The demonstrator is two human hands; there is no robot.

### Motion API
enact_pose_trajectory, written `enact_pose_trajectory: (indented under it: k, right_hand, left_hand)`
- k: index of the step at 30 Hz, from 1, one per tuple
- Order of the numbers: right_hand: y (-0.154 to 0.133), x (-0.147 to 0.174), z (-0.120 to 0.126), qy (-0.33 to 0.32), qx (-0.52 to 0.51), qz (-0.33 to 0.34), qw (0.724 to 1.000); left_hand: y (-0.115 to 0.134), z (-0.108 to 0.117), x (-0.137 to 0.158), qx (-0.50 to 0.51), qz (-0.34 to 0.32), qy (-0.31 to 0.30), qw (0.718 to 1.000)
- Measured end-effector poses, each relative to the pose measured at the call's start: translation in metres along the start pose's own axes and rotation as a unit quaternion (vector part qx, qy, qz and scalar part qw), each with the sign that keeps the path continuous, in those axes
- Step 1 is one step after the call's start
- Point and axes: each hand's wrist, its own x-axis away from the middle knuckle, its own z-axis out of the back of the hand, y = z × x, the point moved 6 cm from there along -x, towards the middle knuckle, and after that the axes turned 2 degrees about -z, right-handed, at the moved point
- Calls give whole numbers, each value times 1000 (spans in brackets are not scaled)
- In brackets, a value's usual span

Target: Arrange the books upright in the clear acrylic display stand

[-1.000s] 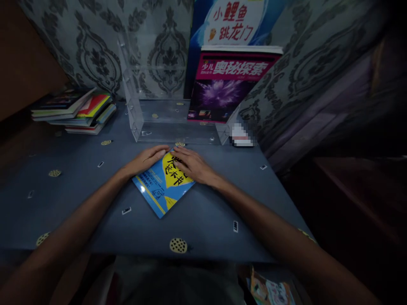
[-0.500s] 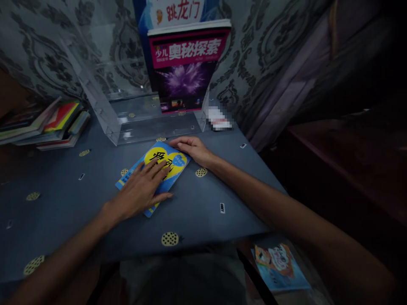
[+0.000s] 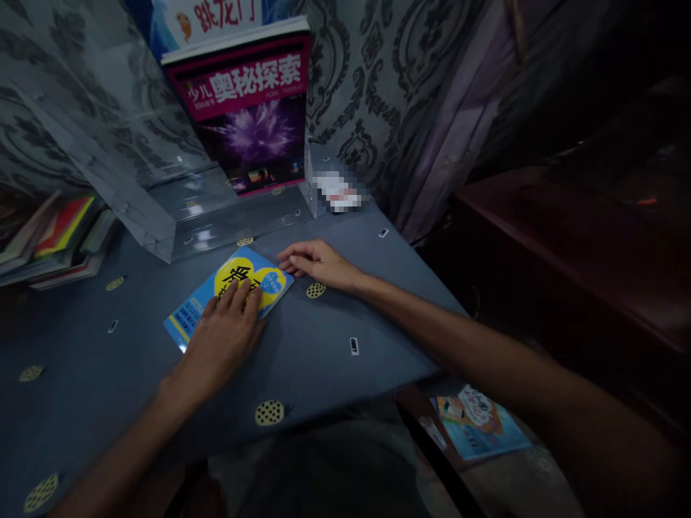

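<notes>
A small blue book (image 3: pixel 197 306) with yellow hearts and black characters on its cover lies slanted on the table. My left hand (image 3: pixel 224 338) rests palm down over its near part, fingers a little bent on the cover and thumb close to the hand. The near corner of the book is hidden under this hand. At the book's far right corner is my right hand (image 3: pixel 318 262), its fingers loosely bent and holding nothing. I cannot tell whether its fingertips touch the book.
Beyond the book stands a clear plastic rack (image 3: pixel 216 234) holding a magenta and black book (image 3: pixel 253 129). Stacked books (image 3: pixel 65 237) lie at the left. A blurred white item (image 3: pixel 337 191) sits right of the rack. Below the table's (image 3: pixel 302 345) right edge is another book (image 3: pixel 480 424).
The view has swung to the right. My right hand has drawn back from the book's far edge toward its right corner. My left thumb has moved in from its spread position.
</notes>
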Motion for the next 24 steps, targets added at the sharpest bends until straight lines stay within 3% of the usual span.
enact_pose_trajectory:
  k: [7, 24]
  right_hand:
    - [-4, 2, -3, 2, -25, -46, 999]
    - [-7, 2, 0, 8, -33, -41, 999]
  left_hand:
    - [9, 13, -14, -12, 29, 10, 999]
    - [24, 12, -22, -77, 54, -16, 995]
